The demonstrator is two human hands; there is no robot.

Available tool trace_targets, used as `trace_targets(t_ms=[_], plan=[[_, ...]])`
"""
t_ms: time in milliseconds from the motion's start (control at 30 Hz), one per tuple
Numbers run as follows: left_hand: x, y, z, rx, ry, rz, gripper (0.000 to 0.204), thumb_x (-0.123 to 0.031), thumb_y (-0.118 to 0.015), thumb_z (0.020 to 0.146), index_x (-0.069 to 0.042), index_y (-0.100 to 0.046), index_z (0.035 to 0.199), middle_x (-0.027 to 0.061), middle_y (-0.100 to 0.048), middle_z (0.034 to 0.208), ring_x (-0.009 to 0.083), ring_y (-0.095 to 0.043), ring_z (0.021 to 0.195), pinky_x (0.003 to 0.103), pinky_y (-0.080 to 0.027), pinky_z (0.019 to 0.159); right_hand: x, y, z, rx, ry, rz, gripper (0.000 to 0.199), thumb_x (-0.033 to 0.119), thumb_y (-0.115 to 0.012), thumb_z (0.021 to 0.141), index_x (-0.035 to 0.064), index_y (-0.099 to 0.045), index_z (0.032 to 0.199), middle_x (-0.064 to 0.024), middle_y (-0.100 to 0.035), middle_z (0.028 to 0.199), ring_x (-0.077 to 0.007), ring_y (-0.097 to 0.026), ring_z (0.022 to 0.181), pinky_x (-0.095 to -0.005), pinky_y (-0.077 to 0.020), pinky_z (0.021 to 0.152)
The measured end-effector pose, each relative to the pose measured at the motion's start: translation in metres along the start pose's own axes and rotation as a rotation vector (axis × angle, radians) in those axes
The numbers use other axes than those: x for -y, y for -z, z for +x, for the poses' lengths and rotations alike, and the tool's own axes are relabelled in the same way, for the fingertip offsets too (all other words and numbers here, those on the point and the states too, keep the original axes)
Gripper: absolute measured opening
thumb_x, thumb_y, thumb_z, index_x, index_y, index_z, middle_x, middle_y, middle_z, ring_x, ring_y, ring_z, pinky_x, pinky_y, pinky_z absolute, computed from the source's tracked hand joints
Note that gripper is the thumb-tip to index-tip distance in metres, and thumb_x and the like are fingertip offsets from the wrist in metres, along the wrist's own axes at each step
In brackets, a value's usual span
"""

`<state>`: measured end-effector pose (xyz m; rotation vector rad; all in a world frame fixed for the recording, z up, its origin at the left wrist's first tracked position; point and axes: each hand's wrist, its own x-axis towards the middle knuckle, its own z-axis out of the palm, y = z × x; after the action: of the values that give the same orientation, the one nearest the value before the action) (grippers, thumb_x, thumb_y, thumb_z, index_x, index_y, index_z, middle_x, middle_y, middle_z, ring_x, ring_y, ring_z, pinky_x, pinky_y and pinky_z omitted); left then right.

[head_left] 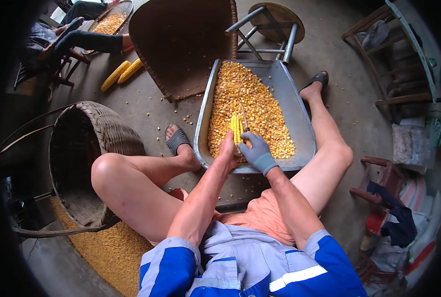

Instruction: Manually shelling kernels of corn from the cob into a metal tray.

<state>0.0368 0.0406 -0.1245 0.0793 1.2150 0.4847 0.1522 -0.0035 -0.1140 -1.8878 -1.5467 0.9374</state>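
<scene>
At ten o'clock of the view another seated person's dark-trousered leg [89,41]; at nine a brown, round, woven basket [112,128] tipped on its side on the grey floor [153,116]; at eight a spread of fine yellow grain [109,250]; at ten, nearer the middle, two long yellow corn cobs [123,74] side by side; between eleven and twelve a large dark-brown woven tray [185,44]; then a grey, tapered tub [302,133] between the wearer's legs, bearing loose yellow corn kernels [250,94]; the bare left hand [227,147] is wrapped round the lower end of a bright yellow, part-bared corn cob [236,127], which stands over the kernels toward the tub's eight o'clock; just beside it a thin metal spike [244,112] points to twelve, its handle clenched in the grey-gloved right hand [256,149]; whether spike and cob touch, I cannot tell; at one o'clock a round-seated metal-legged stool [277,22]; at three a low red-brown wooden stool [388,178]
</scene>
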Motion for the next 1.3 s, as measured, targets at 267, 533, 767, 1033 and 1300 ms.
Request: trace_targets(t_ms=[267, 533, 767, 1033, 1300], plan=[[-0.002, -0.002, -0.007, -0.03, 0.022, 0.032, 0.047, -0.046, -0.031, 0.096, -0.015, -0.043, 0.13, 0.0108, -0.048, 0.124, 0.0248, -0.05, 0.109, 0.052, -0.043, 0.085, 0.0, -0.003, 0.001, -0.015, -0.062, 0.002, 0.036, 0.033, -0.064, 0.081, 0.0129, -0.059, 0.111, -0.0175, -0.062, 0.098, -0.0344, -0.059, 0.093, -0.0408, -0.0472, 0.083], [-0.003, 0.002, -0.006, 0.124, 0.036, 0.074, 0.043, -0.044, -0.031, 0.097, -0.015, -0.045, 0.125, 0.0091, -0.055, 0.111, 0.0238, -0.056, 0.092, 0.043, -0.048, 0.073, -0.005, 0.003, 0.006, -0.058, -0.105, 0.052, 0.037, 0.035, -0.065, 0.081, 0.0118, -0.061, 0.109, -0.0192, -0.062, 0.097, -0.0348, -0.06, 0.091, -0.04, -0.0479, 0.082], [-0.001, -0.003, -0.004, 0.083, 0.049, 0.046, 0.042, -0.045, -0.031, 0.097, -0.015, -0.045, 0.124, 0.0082, -0.052, 0.116, 0.0215, -0.053, 0.097, 0.043, -0.046, 0.072, -0.008, -0.001, 0.009, -0.098, -0.074, 0.003, 0.034, 0.033, -0.066, 0.079, 0.0122, -0.062, 0.106, -0.0199, -0.06, 0.095, -0.0351, -0.059, 0.088, -0.0409, -0.048, 0.08], [-0.003, -0.004, -0.009, 0.045, 0.038, 0.109, 0.045, -0.047, -0.034, 0.095, -0.016, -0.044, 0.126, 0.0071, -0.05, 0.115, 0.0204, -0.053, 0.096, 0.043, -0.047, 0.076, -0.003, 0.001, 0.007, -0.145, -0.061, -0.034, 0.038, 0.038, -0.071, 0.074, 0.0142, -0.063, 0.102, -0.0184, -0.062, 0.091, -0.0349, -0.06, 0.085, -0.0416, -0.0485, 0.078], [-0.001, 0.008, 0.003, 0.195, 0.008, -0.11, 0.048, -0.041, -0.022, 0.097, -0.006, -0.053, 0.105, 0.0087, -0.058, 0.07, 0.0202, -0.057, 0.06, 0.032, -0.048, 0.053, 0.023, 0.017, -0.018, -0.194, -0.185, 0.024, 0.038, 0.027, -0.058, 0.085, 0.0082, -0.057, 0.118, -0.0197, -0.062, 0.111, -0.0316, -0.062, 0.099, -0.0386, -0.0485, 0.085]])
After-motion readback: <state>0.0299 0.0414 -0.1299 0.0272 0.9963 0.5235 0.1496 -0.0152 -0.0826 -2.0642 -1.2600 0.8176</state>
